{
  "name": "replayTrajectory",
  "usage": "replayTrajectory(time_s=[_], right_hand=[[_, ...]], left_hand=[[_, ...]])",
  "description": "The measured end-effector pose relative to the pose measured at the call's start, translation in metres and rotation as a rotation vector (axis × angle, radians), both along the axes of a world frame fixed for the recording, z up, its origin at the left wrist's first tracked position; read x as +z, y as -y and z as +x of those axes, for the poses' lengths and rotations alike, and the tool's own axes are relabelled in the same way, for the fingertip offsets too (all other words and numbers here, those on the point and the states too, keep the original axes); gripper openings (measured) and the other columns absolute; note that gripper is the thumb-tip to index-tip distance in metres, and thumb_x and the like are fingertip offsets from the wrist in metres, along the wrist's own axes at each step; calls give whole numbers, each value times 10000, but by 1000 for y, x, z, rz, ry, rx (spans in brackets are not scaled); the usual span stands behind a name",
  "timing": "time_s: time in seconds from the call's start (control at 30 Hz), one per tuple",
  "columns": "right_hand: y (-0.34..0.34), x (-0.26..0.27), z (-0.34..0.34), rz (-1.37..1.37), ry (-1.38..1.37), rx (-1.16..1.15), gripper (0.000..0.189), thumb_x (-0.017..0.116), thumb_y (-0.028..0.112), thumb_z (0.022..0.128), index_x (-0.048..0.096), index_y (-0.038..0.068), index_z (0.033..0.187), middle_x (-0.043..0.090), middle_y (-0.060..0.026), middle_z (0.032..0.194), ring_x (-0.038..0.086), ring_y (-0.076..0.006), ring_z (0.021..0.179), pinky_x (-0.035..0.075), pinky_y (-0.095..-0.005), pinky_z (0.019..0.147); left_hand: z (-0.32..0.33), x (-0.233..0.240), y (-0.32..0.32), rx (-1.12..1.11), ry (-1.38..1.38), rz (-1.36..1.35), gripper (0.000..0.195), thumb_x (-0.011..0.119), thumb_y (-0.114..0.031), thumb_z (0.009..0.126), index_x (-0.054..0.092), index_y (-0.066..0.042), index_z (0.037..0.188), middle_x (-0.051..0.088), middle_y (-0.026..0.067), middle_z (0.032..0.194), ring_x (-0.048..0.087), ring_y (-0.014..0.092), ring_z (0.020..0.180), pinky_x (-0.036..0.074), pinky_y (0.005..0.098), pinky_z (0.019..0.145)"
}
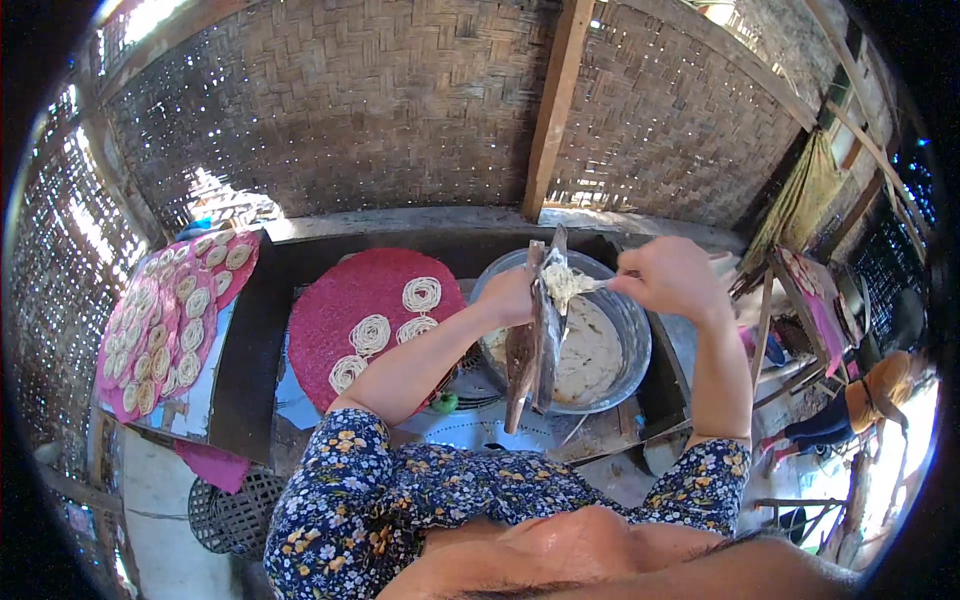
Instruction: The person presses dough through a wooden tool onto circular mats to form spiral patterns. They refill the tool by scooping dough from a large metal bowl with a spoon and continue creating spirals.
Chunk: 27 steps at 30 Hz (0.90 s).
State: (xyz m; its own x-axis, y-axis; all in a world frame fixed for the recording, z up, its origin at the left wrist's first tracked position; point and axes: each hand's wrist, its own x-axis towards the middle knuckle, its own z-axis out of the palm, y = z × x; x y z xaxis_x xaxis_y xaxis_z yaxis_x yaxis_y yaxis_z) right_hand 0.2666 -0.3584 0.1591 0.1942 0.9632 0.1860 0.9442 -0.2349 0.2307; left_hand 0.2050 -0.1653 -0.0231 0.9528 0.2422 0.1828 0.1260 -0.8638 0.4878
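My left hand grips a wooden hand press, made of two long pieces, above a grey basin. Pale, thick batter or dough lies in the basin. A lump of the same pale dough sits at the upper part of the press. Against that lump, my right hand holds a small utensil, likely a spoon; its far end is hidden in the dough. Left of the basin lies a round red mat bearing several coiled rounds of dough strands, partly hidden behind my left forearm.
More pink mats with coiled rounds lie at far left, beyond a dark board. A green round object is near the table's front. A lattice basket stands below. Woven wall rises behind. Another person is at far right.
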Motion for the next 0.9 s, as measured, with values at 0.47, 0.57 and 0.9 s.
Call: replayTrajectory(time_s=[0.47, 0.57, 0.9], right_hand=[[45, -56, 9, 904, -261, -138, 167, 674, 99, 659, 616, 44, 806, 616, -72, 723, 586, -153, 626, 464, -266, 578], [5, -133, 18, 960, -1028, -72, 115, 590, 113, 796, 599, 34, 880, 557, 5, 704, 493, -63, 655, 396, -204, 590], [54, -148, 28, 842, -859, -279, 161, 669, 143, 705, 632, 7, 783, 606, -15, 658, 523, -57, 558, 425, -218, 524]], left_hand=[[2, -14, -51, -274, 264, -715, 484, 733, -22, 607, 560, -49, 1059, 603, 42, 941, 550, 123, 828, 447, 275, 731], [17, -31, -39, -327, 336, -1029, 380, 654, -92, 698, 555, -58, 1064, 597, 49, 969, 553, 138, 855, 440, 289, 766], [2, -4, -31, -93, 309, -186, 254, 609, -175, 749, 586, -49, 968, 609, 66, 899, 570, 161, 815, 442, 295, 750]])
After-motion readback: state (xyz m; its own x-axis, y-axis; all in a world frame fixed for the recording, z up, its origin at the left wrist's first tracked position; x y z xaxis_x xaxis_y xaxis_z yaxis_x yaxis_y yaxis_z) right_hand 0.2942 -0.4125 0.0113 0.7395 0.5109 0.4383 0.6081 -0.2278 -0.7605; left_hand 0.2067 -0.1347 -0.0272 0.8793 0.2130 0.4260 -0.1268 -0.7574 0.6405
